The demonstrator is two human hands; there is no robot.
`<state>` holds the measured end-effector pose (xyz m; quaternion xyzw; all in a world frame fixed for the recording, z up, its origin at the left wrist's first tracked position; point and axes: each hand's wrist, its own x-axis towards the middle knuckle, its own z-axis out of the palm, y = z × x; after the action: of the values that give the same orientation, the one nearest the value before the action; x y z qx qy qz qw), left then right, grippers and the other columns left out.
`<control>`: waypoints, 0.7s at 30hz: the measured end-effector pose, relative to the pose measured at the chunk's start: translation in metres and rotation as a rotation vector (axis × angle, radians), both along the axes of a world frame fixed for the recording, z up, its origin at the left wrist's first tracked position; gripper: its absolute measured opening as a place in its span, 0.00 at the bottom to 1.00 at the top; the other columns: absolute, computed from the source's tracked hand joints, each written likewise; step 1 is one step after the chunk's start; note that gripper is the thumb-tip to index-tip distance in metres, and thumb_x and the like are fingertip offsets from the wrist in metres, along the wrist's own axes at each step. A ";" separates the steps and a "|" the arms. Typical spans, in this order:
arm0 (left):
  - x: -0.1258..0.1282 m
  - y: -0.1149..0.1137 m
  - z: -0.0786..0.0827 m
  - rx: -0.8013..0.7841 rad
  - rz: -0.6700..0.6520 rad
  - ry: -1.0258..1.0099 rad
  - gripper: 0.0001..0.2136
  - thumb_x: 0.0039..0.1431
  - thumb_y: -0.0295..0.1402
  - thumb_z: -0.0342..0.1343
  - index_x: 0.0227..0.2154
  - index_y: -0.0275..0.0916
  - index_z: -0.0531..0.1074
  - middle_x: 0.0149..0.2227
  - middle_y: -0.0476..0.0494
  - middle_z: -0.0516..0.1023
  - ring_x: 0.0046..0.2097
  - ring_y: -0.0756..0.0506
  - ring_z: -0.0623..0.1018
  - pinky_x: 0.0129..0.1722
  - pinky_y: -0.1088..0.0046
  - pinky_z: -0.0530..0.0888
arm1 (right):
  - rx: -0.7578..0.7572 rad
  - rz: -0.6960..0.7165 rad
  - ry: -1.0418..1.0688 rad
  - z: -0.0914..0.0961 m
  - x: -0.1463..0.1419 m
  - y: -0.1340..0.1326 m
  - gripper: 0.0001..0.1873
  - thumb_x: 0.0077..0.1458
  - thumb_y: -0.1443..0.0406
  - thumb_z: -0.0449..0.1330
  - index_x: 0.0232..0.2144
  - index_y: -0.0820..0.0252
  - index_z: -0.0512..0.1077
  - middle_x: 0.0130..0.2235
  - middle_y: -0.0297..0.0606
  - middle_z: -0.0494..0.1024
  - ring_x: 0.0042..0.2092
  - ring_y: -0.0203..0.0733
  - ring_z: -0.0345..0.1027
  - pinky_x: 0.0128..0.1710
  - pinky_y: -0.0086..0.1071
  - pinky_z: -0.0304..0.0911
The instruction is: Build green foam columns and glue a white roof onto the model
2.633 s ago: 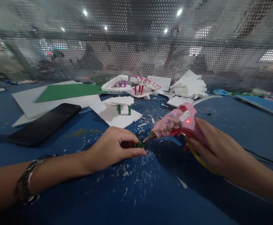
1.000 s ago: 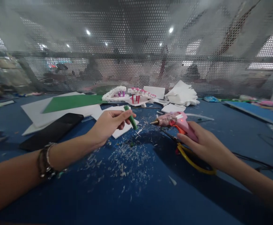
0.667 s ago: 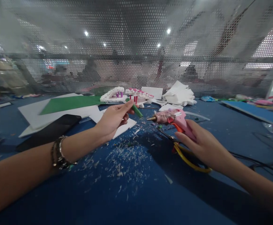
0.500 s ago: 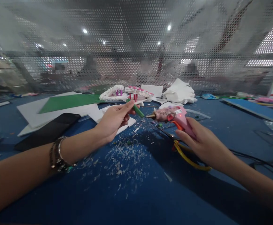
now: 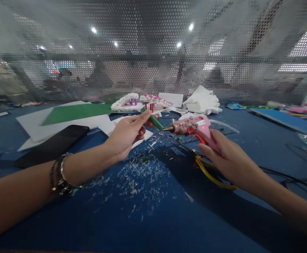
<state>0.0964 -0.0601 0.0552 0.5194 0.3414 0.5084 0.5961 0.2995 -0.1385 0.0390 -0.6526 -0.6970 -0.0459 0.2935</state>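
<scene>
My left hand pinches a slim green rolled tube between thumb and fingers, its free end slanting down to the right. A pink hot glue gun is in my right hand, fingers wrapped round the handle by the orange trigger. The gun's metal nozzle points left and sits at the tube's lower end; whether they touch I cannot tell. Yellow-handled scissors lie beneath the right hand, partly hidden by it. Beyond the hands stand small white foam models with purple and red posts.
On the blue table are white scraps. A black phone-like slab, a green sheet and white sheets lie left. Crumpled white sheets stand at the back before a perforated metal screen. Black cables run at right.
The green tube's end and the glue gun's nozzle have come slightly closer together. Both hands keep their hold. The view has shifted a little.
</scene>
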 end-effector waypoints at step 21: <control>-0.002 0.001 -0.003 0.027 -0.068 -0.035 0.10 0.51 0.38 0.57 0.25 0.34 0.75 0.20 0.53 0.63 0.19 0.59 0.56 0.17 0.85 0.56 | -0.050 0.003 0.025 0.001 0.002 0.001 0.12 0.52 0.58 0.46 0.21 0.54 0.49 0.19 0.29 0.55 0.20 0.33 0.49 0.19 0.28 0.49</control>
<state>0.0942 -0.0586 0.0527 0.5297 0.3064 0.5014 0.6117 0.3012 -0.1379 0.0402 -0.6593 -0.6951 -0.0200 0.2860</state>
